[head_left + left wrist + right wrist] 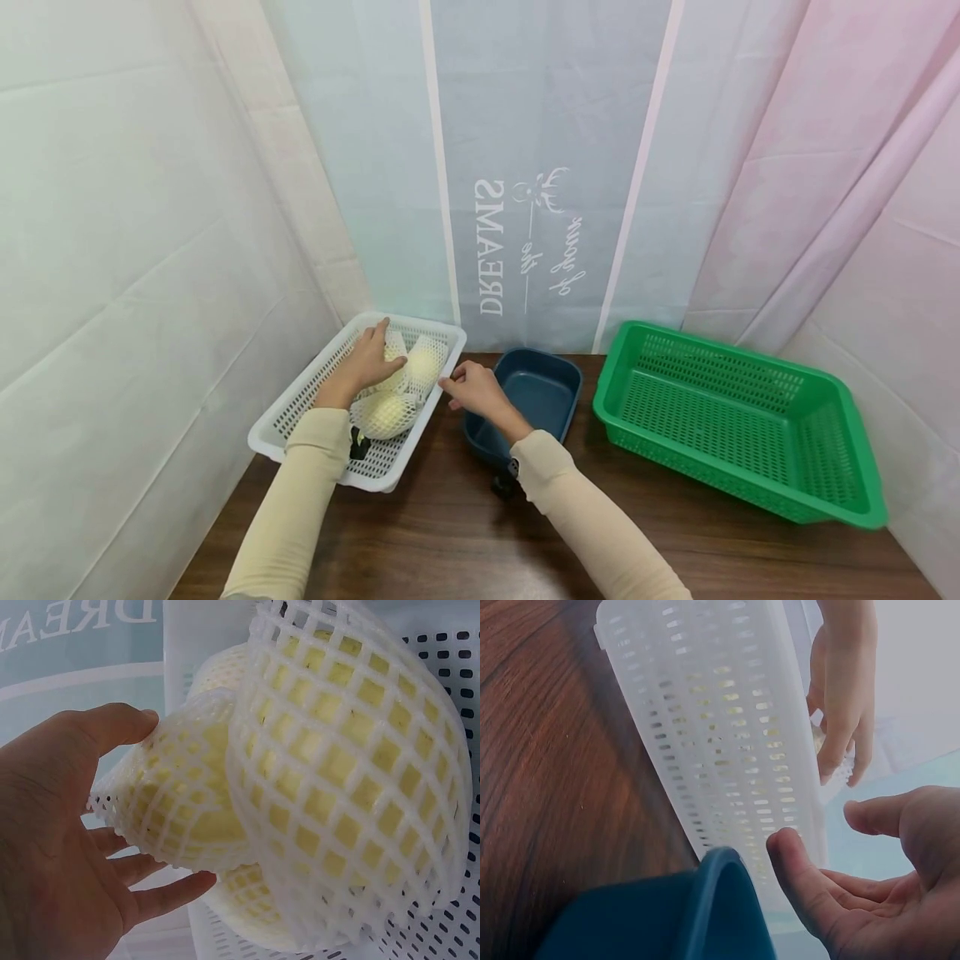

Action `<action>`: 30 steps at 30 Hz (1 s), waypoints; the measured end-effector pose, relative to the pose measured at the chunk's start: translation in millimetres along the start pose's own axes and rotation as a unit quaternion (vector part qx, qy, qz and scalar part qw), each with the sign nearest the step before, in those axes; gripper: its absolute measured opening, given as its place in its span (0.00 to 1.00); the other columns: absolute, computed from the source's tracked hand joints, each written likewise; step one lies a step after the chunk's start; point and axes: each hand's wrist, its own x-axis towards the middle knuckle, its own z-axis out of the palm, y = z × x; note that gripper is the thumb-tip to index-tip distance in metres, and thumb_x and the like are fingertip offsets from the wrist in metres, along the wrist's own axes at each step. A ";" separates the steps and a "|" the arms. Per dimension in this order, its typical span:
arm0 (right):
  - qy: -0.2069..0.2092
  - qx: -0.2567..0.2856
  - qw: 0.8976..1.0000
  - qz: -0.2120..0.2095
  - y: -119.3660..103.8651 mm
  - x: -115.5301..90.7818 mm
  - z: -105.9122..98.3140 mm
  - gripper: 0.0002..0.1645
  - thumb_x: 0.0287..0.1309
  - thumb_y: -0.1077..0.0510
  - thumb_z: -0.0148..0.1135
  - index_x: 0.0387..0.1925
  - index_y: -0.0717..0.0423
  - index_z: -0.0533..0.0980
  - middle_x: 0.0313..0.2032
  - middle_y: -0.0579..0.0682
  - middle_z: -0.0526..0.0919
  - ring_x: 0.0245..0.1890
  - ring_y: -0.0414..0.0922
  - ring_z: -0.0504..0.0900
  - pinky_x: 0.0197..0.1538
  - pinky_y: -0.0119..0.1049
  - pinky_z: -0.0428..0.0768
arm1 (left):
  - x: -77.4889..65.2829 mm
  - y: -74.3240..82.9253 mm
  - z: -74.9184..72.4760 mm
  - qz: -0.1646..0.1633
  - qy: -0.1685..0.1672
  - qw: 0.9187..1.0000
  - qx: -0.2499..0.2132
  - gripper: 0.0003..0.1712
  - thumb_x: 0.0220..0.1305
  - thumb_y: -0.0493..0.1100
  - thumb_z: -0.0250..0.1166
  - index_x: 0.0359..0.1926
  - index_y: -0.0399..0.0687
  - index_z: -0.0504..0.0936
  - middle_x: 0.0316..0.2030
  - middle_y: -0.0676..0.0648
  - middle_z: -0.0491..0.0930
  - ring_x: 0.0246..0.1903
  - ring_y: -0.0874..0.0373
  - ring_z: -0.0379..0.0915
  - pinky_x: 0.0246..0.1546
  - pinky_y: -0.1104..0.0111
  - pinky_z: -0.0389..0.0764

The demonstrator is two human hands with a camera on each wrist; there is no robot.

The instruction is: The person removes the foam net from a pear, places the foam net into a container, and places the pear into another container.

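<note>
A white perforated basket [260, 432] holds several pale yellow fruits, each in a white foam net sleeve. My left hand [365, 364] is over the basket, thumb and fingers spread around one netted fruit [187, 776]. In the left wrist view the thumb tip lies along its upper edge and the fingers reach below it. A larger netted fruit [337, 765] fills the near side of that view. My right hand [477, 390] is beside the basket's right rim and holds nothing. Its thumb and index finger are apart in the right wrist view.
A dark blue rectangular pan [542, 400] stands on the brown wooden table [442, 533], partly under my right forearm. A large green perforated basket [738, 425] is at the right. Pale curtains [562, 108] enclose the table at the back and sides.
</note>
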 end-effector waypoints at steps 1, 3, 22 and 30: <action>0.002 0.003 1.000 0.002 0.2 1.0 1.0 0.24 0.76 0.48 0.63 0.55 0.65 0.78 0.43 0.58 0.91 0.41 0.59 0.92 0.49 0.49 0.87 | 0.1 0.2 0.2 -0.005 -0.004 1.000 -0.007 0.56 0.78 0.54 0.62 0.86 0.38 0.35 0.81 0.23 0.45 0.79 0.26 0.49 0.75 0.35 0.62; 0.008 0.008 1.000 0.006 0.4 2.8 2.7 0.23 0.76 0.48 0.63 0.55 0.66 0.78 0.40 0.57 0.92 0.40 0.58 0.93 0.49 0.49 0.87 | 0.0 0.8 0.4 -0.014 -0.011 1.000 -0.019 0.58 0.78 0.55 0.61 0.85 0.38 0.32 0.81 0.22 0.42 0.79 0.25 0.48 0.75 0.35 0.62; 0.016 0.192 0.979 0.062 -4.2 6.5 14.3 0.19 0.71 0.63 0.66 0.56 0.71 0.74 0.41 0.65 0.90 0.31 0.50 0.92 0.35 0.35 0.89 | -0.3 2.2 1.7 -0.025 -0.029 0.999 -0.014 0.61 0.74 0.58 0.66 0.83 0.25 0.39 0.81 0.23 0.47 0.80 0.28 0.48 0.77 0.38 0.60; 0.008 0.236 0.969 0.074 -5.6 4.6 15.6 0.21 0.71 0.66 0.65 0.58 0.74 0.71 0.41 0.68 0.88 0.41 0.63 0.92 0.49 0.51 0.90 | -1.0 1.0 5.1 -0.026 -0.045 0.998 -0.042 0.68 0.65 0.50 0.76 0.83 0.27 0.36 0.81 0.22 0.46 0.79 0.26 0.49 0.78 0.39 0.60</action>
